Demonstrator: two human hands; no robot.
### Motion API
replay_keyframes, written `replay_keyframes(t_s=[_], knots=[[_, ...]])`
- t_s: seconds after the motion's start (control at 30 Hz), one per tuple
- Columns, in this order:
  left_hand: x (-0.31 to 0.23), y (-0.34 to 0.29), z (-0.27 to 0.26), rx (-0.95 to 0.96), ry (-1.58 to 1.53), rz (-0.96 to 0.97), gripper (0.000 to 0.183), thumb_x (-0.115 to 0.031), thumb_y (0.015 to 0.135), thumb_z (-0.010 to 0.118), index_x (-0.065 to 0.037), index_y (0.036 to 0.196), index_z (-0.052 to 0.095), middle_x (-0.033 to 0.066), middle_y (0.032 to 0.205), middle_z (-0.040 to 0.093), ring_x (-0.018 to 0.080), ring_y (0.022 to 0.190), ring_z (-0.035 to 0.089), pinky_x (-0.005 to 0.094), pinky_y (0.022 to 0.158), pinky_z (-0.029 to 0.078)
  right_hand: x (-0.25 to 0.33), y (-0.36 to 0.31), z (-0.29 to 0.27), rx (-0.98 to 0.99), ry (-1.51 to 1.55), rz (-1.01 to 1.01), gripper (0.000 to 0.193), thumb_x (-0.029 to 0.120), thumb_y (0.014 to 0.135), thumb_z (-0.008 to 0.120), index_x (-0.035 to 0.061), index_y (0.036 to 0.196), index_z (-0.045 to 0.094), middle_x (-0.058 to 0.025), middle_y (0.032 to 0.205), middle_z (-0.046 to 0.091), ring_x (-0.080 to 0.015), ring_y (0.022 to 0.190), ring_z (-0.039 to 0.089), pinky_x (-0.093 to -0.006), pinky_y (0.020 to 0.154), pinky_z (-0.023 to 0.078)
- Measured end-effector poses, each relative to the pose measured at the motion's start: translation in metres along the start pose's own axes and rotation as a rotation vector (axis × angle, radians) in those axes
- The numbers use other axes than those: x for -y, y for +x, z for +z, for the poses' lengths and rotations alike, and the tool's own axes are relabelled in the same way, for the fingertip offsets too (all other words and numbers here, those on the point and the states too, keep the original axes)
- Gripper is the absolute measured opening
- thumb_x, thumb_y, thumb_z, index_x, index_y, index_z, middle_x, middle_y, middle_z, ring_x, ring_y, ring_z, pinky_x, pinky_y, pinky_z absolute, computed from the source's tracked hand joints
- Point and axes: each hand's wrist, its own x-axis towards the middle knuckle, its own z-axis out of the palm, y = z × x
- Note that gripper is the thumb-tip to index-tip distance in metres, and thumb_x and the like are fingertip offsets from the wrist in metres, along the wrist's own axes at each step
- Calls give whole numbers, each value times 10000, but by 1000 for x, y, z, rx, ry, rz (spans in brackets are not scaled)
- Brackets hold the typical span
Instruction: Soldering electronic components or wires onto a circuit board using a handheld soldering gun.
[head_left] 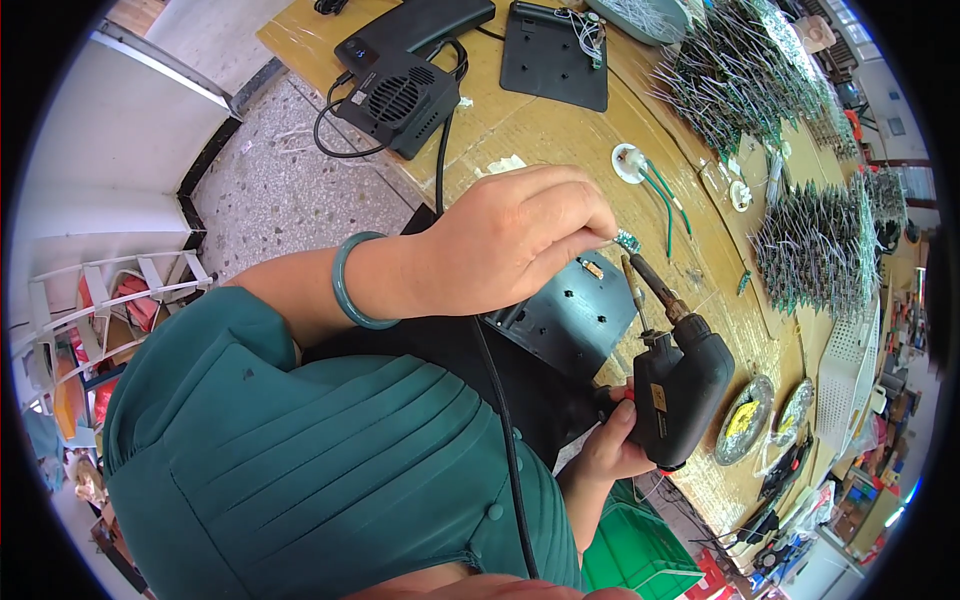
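My left hand [525, 235], with a bracelet on its wrist, is closed in a pinch at a small green circuit board [628, 241]. Gripped in my right hand [608, 445] is a black soldering gun [685, 390], its hot tip reaching up to the board or very near it; exact contact is too small to tell. Below my left hand lies a dark flat panel [575, 318] with small posts and a little tan part on it. A white round piece with two green wires [655, 185] rests on the table beyond my fingers.
Dense bundles of wired green boards [815, 245] stand at the right of the table [500, 130]. Two round metal dishes [745, 420] sit near the soldering gun. A black device with a fan grille [405, 100] and another black panel [555, 55] are at the far side. A black cord [500, 400] crosses my front.
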Motion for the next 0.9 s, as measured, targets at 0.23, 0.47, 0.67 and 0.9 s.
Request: replay_keyframes(t_s=[0.23, 0.47, 0.67, 0.9], knots=[[1, -1, 0, -1, 4, -2, 127, 34, 765, 648, 0, 868, 584, 109, 819, 607, 244, 718, 596, 301, 625, 480, -5, 0, -4, 67, -41, -76, 447, 98, 835, 598, -55, 1207, 402, -156, 890, 604, -165, 674, 584, -274, 628, 505], [0, -1, 0, 2, 11, -9, 121, 27, 762, 651, -4, 860, 587, 109, 812, 608, 246, 721, 598, 303, 625, 482, 0, 1, 1, 32, -29, -48, 408, 112, 810, 629, -63, 1122, 435, -141, 829, 618, -177, 674, 603, -277, 657, 500], [0, -1, 0, 2, 19, -11, 118, 23, 760, 654, -6, 854, 589, 107, 809, 608, 249, 720, 599, 305, 623, 483, -5, 1, -7, 82, -123, -94, 395, 125, 808, 635, -73, 1100, 458, -143, 828, 622, -178, 676, 606, -276, 655, 501], [1, -1, 0, 7, 16, -9, 122, 27, 757, 655, -7, 855, 588, 106, 805, 609, 248, 717, 600, 301, 620, 483, 2, 0, 4, -30, 28, 29, 478, 111, 772, 659, -79, 1121, 394, -155, 781, 618, -205, 665, 616, -298, 664, 499]])
